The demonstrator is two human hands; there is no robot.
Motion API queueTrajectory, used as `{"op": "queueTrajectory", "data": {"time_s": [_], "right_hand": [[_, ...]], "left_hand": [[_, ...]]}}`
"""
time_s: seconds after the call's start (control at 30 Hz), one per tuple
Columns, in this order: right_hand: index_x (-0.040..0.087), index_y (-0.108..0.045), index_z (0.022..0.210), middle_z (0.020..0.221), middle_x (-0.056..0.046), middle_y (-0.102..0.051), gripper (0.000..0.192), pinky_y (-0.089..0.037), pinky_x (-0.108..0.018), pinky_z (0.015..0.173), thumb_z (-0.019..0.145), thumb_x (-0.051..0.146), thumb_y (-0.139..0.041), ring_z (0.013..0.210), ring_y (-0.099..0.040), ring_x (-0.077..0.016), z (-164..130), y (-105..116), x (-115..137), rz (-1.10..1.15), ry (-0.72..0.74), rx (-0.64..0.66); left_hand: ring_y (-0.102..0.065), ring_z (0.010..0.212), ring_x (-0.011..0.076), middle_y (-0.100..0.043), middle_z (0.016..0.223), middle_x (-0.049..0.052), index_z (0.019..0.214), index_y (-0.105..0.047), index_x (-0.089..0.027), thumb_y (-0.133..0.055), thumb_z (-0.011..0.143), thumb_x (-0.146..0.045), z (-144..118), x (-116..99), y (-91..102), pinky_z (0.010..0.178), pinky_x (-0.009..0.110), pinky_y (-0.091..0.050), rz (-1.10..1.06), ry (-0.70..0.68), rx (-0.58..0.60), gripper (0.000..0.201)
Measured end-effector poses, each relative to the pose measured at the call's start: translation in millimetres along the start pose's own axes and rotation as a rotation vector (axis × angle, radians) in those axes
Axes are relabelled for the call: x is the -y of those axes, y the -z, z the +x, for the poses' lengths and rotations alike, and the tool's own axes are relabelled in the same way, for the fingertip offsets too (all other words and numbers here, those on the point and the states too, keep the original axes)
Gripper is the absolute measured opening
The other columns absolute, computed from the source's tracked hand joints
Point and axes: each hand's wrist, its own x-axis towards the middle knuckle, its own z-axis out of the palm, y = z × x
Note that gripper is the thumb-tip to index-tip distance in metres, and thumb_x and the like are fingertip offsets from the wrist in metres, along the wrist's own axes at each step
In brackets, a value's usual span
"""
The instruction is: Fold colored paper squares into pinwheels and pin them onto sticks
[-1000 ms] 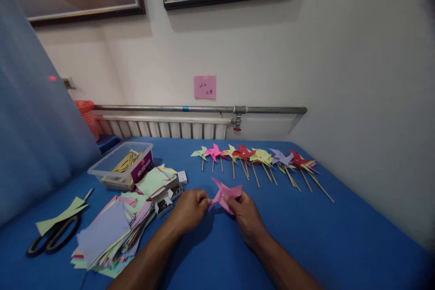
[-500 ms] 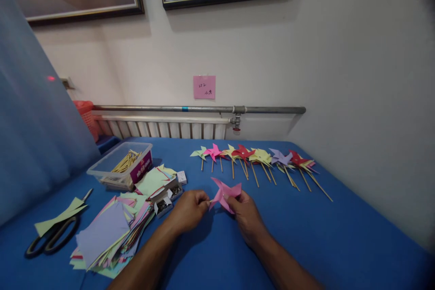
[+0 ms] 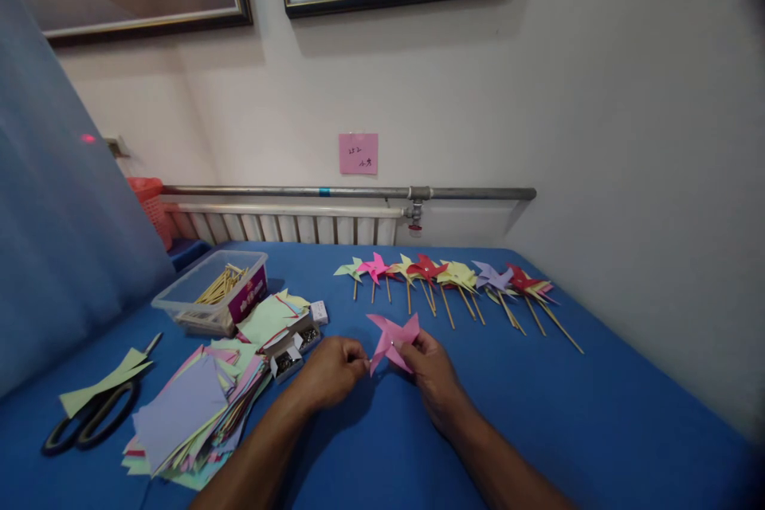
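A pink paper pinwheel [image 3: 388, 341] is held just above the blue tabletop. My right hand [image 3: 435, 373] grips it from the right, thumb pressed near the pin at its centre and the other fingers behind the blades. My left hand [image 3: 335, 368] is closed at the pinwheel's left side, its fingertips pinched on what looks like the thin wooden stick, mostly hidden by the fingers. Left of that hand stand small open boxes [image 3: 287, 364] of metal pins. Past them lies a pile of coloured paper sheets [image 3: 179, 410].
Finished pinwheels on sticks [image 3: 427, 269] lie in a row at the back right. A clear plastic tub [image 3: 170, 299] holds wooden sticks. Black-handled scissors [image 3: 107, 418] lie at the left under pale green paper [image 3: 107, 386]. A radiator [image 3: 287, 229] and pipe run behind the table.
The pink pinwheel has shifted slightly left and its blades have turned a little. The pale stick bit seen between my left fingertips and the blades is now less visible.
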Motion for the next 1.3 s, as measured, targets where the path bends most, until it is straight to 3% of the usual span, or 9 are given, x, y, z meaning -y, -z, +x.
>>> {"op": "queueTrajectory", "data": {"time_s": [0.17, 0.3, 0.43, 0.53, 0.67, 0.83, 1.3], "right_hand": [[0.021, -0.070, 0.082, 0.072, 0.001, -0.069, 0.055, -0.054, -0.033, 0.069, 0.067, 0.068, -0.095, 0.065, -0.063, -0.0185, -3, -3, 6, 0.073, -0.020, 0.006], [0.023, -0.071, 0.093, 0.085, -0.002, -0.076, 0.064, -0.057, -0.034, 0.071, 0.066, 0.078, -0.091, 0.070, -0.071, -0.0207, -1, -3, 7, 0.100, -0.043, -0.066], [0.024, -0.068, 0.084, 0.074, -0.001, -0.072, 0.062, -0.047, -0.030, 0.056, 0.064, 0.080, -0.086, 0.057, -0.063, -0.0164, -2, -7, 4, -0.017, -0.011, -0.128], [0.025, -0.063, 0.074, 0.056, 0.004, -0.061, 0.049, -0.036, -0.028, 0.050, 0.075, 0.072, -0.079, 0.047, -0.049, -0.0137, -15, -16, -1, -0.197, 0.004, 0.041], [0.026, -0.064, 0.074, 0.059, 0.004, -0.061, 0.031, -0.033, -0.028, 0.051, 0.085, 0.054, -0.072, 0.049, -0.050, -0.0143, -40, -31, -12, -0.394, 0.009, 0.171], [0.025, -0.067, 0.074, 0.061, 0.002, -0.062, 0.023, -0.031, -0.029, 0.054, 0.088, 0.043, -0.071, 0.053, -0.051, -0.0151, -49, -38, -21, -0.462, 0.005, 0.176], [0.023, -0.060, 0.073, 0.061, 0.005, -0.057, 0.019, -0.033, -0.026, 0.058, 0.092, 0.023, -0.063, 0.058, -0.050, -0.0140, -47, -43, -16, -0.587, -0.020, 0.172]], "left_hand": [[-0.043, 0.061, 0.0131, -0.053, 0.062, -0.005, 0.072, -0.068, -0.019, -0.066, 0.080, -0.035, 3, -1, -1.1, 0.060, 0.028, -0.029, -0.116, 0.040, -0.030, 0.018], [-0.036, 0.054, 0.0108, -0.047, 0.057, -0.007, 0.070, -0.063, -0.020, -0.069, 0.078, -0.043, 7, 1, -2.0, 0.055, 0.027, -0.026, -0.259, 0.082, -0.076, 0.025], [-0.034, 0.048, 0.0095, -0.045, 0.050, -0.008, 0.064, -0.058, -0.022, -0.074, 0.075, -0.049, 11, 2, -1.0, 0.052, 0.026, -0.027, -0.400, 0.101, -0.145, 0.033], [-0.040, 0.049, 0.0093, -0.055, 0.054, -0.005, 0.066, -0.060, -0.021, -0.079, 0.069, -0.052, 12, 2, -2.1, 0.053, 0.026, -0.031, -0.511, 0.095, -0.189, 0.037], [-0.047, 0.049, 0.0101, -0.065, 0.059, -0.001, 0.070, -0.063, -0.019, -0.082, 0.063, -0.054, 13, 2, -8.4, 0.054, 0.026, -0.035, -0.611, 0.108, -0.227, 0.041], [-0.048, 0.047, 0.0099, -0.067, 0.059, 0.000, 0.068, -0.063, -0.019, -0.084, 0.061, -0.057, 14, 1, -16.3, 0.053, 0.027, -0.035, -0.642, 0.112, -0.240, 0.044], [-0.047, 0.045, 0.0101, -0.068, 0.055, 0.002, 0.062, -0.065, -0.019, -0.087, 0.054, -0.055, 13, -7, -18.7, 0.051, 0.025, -0.033, -0.738, 0.118, -0.301, 0.043]]}}
